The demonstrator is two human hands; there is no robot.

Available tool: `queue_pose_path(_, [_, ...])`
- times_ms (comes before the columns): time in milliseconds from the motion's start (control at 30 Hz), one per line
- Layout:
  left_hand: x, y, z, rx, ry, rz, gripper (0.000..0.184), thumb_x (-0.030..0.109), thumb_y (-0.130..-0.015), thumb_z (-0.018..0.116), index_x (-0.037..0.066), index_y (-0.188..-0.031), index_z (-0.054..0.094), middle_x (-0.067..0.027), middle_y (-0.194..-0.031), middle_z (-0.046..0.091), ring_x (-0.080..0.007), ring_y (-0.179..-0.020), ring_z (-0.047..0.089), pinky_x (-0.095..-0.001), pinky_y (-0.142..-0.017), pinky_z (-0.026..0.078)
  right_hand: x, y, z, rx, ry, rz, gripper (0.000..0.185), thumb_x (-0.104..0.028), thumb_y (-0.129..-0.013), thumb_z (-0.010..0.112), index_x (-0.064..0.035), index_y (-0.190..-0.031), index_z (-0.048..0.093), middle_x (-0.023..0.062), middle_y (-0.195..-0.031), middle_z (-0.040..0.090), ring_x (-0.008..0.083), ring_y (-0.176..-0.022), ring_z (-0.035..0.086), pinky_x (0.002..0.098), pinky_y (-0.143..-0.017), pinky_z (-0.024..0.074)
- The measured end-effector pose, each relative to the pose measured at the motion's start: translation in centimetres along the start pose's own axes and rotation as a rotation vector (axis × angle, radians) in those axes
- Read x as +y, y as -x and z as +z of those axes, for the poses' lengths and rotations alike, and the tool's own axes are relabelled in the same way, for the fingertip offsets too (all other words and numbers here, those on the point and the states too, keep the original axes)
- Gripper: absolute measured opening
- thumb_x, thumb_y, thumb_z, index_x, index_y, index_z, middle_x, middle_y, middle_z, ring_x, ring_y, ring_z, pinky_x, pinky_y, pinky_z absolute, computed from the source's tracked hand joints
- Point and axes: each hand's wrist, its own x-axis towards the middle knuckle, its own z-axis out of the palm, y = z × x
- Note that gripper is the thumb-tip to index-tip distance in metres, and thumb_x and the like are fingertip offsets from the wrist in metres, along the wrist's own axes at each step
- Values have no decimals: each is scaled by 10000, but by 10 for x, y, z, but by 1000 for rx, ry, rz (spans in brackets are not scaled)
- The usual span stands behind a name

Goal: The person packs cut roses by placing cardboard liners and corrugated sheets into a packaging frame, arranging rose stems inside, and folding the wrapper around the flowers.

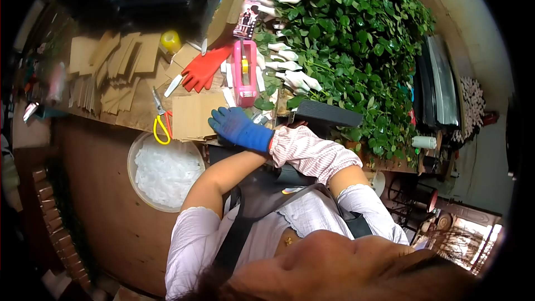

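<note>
My right hand (237, 127) wears a blue glove, its cuff tucked under a striped sleeve cover (317, 153). Its fingers are stretched out and a little apart at the edge of a stack of cardboard pieces (192, 117). My bare left forearm (237, 168) crosses beneath the right wrist. Most of my left hand (297, 125) is hidden behind the striped cover, with only a bit showing by a dark ridged block (329, 113). A pink tape dispenser (245, 81) stands just beyond the gloved hand, beside a red rubber glove (206, 69).
Yellow-handled scissors (161, 120) lie at the table edge, above a round tub (167, 175) of white strips. More cardboard (117, 58) and a yellow tape roll (170, 41) are at the left. Leafy stems (356, 39) with white-wrapped ends (298, 81) fill the right.
</note>
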Motion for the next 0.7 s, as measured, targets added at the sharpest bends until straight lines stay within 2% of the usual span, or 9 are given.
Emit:
queue_pose_path(67, [0, -1, 1, -6, 13, -11, 682, 540, -965, 493, 122, -1499, 417, -193, -1574, 362, -383, -1480, 264, -488, -1233, 173, 9, 4, -27, 20, -74, 33, 355, -270, -937, 540, -107, -1244, 613, 67, -1189, 630, 243, -1085, 596, 408, -794, 490])
queue_pose_path(167, [-3, -2, 7, 0, 63, -27, 702, 565, -957, 510, 128, -1499, 420, -202, -1568, 367, -400, -1475, 267, -493, -1232, 177, 31, 22, -62, 481, -48, 34, 302, -280, -908, 601, -124, -1165, 625, 43, -951, 649, 229, -902, 658, 381, -615, 499])
queue_pose_path(233, [-9, -1, 8, 12, 145, -47, 715, 581, -952, 522, 131, -1499, 422, -207, -1564, 370, -412, -1471, 269, -496, -1231, 180, 41, 53, -113, 548, -108, 31, 256, -260, -888, 626, -144, -1115, 632, 50, -833, 640, 238, -751, 666, 377, -549, 486])
queue_pose_path(367, [6, -5, -18, -77, 147, -207, 734, 607, -882, 616, 149, -1445, 504, -146, -1550, 409, -379, -1422, 368, -497, -1199, 260, 38, 151, -175, 422, -231, 151, 232, -313, -901, 641, -218, -1113, 637, 63, -777, 636, 253, -700, 663, 398, -563, 494])
queue_pose_path(400, [31, -23, -79, -231, 319, -271, 686, 467, -903, 683, 140, -1463, 458, -161, -1517, 426, -337, -1409, 393, -463, -1192, 282, 42, 172, -169, 254, -218, 196, 238, -328, -908, 641, -218, -1120, 643, 64, -795, 649, 257, -711, 667, 400, -578, 503])
queue_pose_path(467, [24, -19, -80, -170, 65, -36, 674, 496, -868, 672, 179, -1437, 499, -149, -1542, 413, -334, -1442, 358, -457, -1194, 278, 54, 209, -142, -84, -185, 271, 253, -358, -922, 641, -218, -1132, 657, 66, -829, 675, 264, -732, 676, 405, -609, 520])
queue_pose_path(533, [20, -16, -63, -121, -250, 3, 735, 528, -823, 649, 177, -1450, 495, -145, -1582, 376, -311, -1486, 300, -450, -1209, 242, 70, 245, -81, 33, -503, 387, 252, -358, -917, 659, -221, -1128, 674, 88, -882, 695, 258, -762, 689, 389, -658, 537])
queue_pose_path(600, [21, -18, -68, -142, -247, -1, 735, 506, -856, 602, 136, -1477, 468, -154, -1607, 340, -300, -1493, 290, -436, -1209, 240, 72, 259, -61, 88, -1004, 669, 304, -347, -912, 702, -165, -1156, 697, 102, -960, 729, 206, -811, 705, 336, -740, 552])
queue_pose_path(700, [22, -21, -62, -124, -192, -41, 710, 466, -884, 586, 121, -1490, 453, -136, -1588, 380, -278, -1460, 355, -427, -1189, 282, 72, 266, -26, 33, -1696, 681, 394, -337, -928, 716, -67, -1211, 673, 77, -951, 728, 143, -795, 682, 304, -738, 550])
